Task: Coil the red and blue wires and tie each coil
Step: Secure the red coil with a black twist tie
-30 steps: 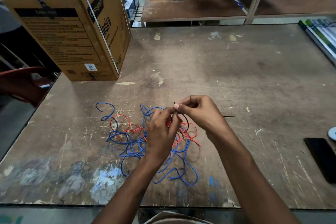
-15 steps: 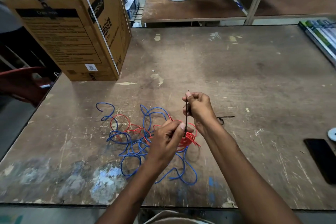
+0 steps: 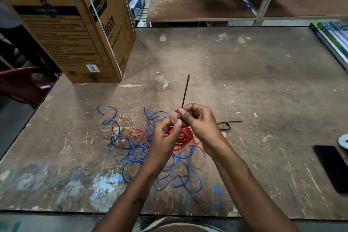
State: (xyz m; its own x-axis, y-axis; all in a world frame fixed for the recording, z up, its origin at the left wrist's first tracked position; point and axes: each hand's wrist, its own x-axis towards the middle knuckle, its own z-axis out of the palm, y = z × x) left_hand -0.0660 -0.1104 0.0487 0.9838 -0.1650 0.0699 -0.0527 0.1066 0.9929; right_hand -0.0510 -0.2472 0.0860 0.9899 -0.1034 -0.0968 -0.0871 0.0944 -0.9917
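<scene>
A small red wire coil (image 3: 183,137) hangs between my hands above the table, with a loose red tail (image 3: 130,132) trailing left. My left hand (image 3: 165,137) grips the coil. My right hand (image 3: 199,120) pinches a black cable tie (image 3: 185,90) whose free end sticks straight up past my fingers. The blue wire (image 3: 135,154) lies in a loose tangle on the wooden table (image 3: 244,84) under and left of my hands. A second black cable tie (image 3: 226,125) lies on the table just right of my right hand.
A large cardboard box (image 3: 75,30) stands at the table's back left. A black phone (image 3: 333,169) and a white disc (image 3: 343,140) lie near the right edge. Flat packs (image 3: 333,39) sit at the back right. A red chair (image 3: 22,84) is left of the table.
My right hand has pulled the black tie's end upward, so more of it sticks out above my fingers. The red coil has drawn tighter between my hands.
</scene>
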